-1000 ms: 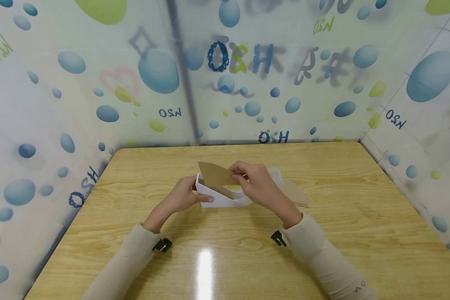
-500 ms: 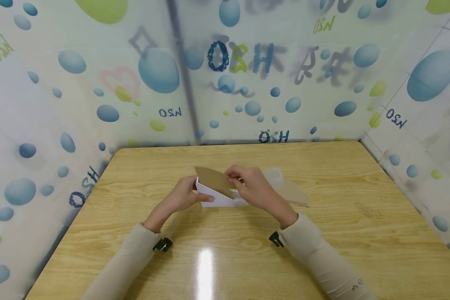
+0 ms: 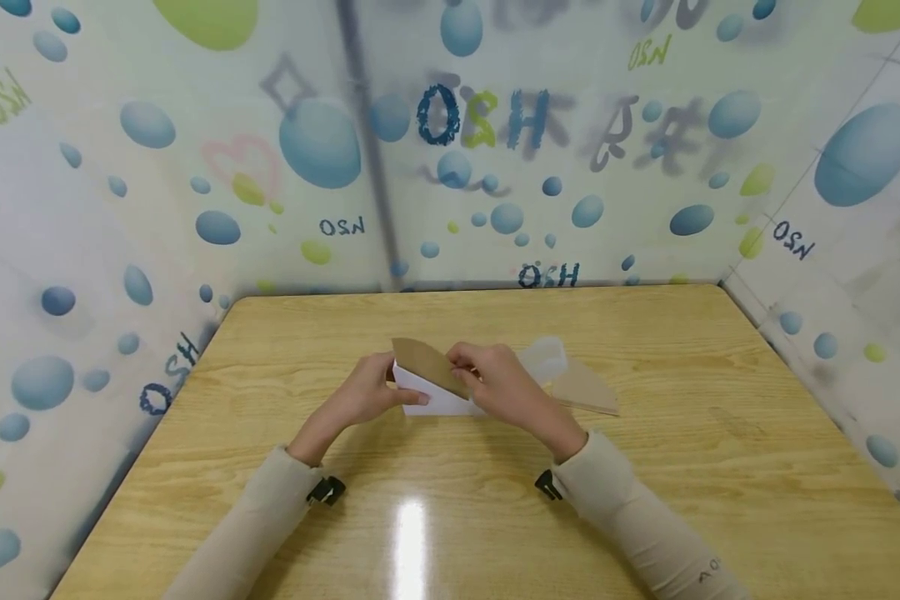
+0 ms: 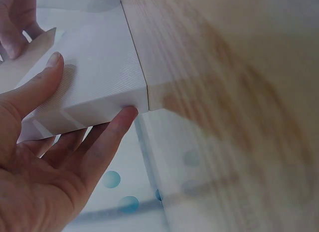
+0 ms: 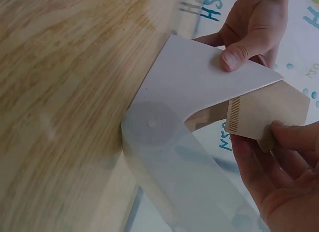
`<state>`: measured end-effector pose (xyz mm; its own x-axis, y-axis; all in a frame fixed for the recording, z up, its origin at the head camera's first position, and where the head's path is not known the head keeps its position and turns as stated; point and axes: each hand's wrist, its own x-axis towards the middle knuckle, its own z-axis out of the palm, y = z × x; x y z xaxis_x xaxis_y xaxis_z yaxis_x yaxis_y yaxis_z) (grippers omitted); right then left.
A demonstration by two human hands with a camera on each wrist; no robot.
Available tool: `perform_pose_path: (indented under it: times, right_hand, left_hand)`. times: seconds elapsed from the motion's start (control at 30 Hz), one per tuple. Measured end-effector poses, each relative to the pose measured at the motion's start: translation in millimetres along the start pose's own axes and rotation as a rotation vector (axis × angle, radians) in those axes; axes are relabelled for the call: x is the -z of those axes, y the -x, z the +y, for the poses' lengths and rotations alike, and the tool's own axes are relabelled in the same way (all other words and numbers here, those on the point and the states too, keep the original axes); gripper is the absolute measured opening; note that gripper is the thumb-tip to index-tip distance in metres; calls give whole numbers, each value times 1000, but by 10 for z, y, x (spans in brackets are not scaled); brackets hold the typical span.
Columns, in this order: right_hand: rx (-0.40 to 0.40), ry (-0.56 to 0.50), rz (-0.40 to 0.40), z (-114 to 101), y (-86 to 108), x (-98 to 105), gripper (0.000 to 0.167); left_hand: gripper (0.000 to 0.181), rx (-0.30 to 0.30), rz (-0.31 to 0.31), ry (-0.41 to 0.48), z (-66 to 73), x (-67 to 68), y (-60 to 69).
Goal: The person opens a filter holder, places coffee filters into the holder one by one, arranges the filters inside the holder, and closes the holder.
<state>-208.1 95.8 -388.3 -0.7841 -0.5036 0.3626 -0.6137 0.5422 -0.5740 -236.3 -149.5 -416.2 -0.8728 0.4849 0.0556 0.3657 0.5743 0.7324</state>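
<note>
A white box (image 3: 438, 402) with slanted side walls stands on the table. My left hand (image 3: 370, 390) grips its left end, thumb on the near wall and fingers behind. Brown paper coffee filters (image 3: 422, 360) with a crimped edge lean into the box's opening, their upper part sticking out. With thumb and fingers, my right hand (image 3: 498, 385) pinches these filters at their right end. In the right wrist view, a translucent lid (image 5: 199, 177) swings out from a round pivot at the box's corner. The inside of the box is mostly hidden.
More brown filters (image 3: 587, 388) lie in a flat stack on the wooden table (image 3: 690, 467), right of the box. The lid's far end (image 3: 546, 358) reaches beside that stack. A patterned curtain (image 3: 607, 233) hangs behind the table's back edge.
The filters have moved down and slightly left into the box. My right hand moved left and lower with them; my left hand keeps its grip in place.
</note>
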Motion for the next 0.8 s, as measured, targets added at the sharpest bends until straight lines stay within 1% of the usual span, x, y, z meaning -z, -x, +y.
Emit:
perform_pose_path:
  times: [0.1,0.27,0.5,0.8]
  right_hand:
    - [13,11,-3,17,1,-33,11]
    - [20,26,3,31,0,-81,10]
    - [-12,50,-23,36,-7,-134,12]
    - [-56,63,-77,20,-21,-157,16]
  left_hand:
    - [42,4,2,8,9,2,3]
    - [40,3,1,-4,15,3,6]
    - [39,1,-8,9,11,-5,3]
    - [37,7,-1,-8,10,-5,1]
